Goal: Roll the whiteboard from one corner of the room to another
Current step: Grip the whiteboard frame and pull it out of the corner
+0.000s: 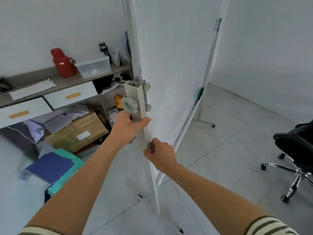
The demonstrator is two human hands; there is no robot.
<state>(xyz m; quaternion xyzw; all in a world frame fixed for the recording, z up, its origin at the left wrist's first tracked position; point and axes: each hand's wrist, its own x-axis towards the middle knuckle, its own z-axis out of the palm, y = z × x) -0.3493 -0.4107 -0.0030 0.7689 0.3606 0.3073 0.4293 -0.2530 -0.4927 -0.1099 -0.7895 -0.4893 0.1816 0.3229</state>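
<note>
Now both hands, left hand (129,127) and right hand (160,155), wrap the whiteboard (172,68)'s smooth, angular grey post (141,114).

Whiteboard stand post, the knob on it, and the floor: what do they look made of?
Post: likely painted metal, a matte light-grey square tube with crisp folded edges. Knob: looks like moulded grey plastic, lobed and dull. Floor: glazed pale tile, going by the grout lines and soft sheen. Both hands, left hand and right hand, grip the post.
</note>
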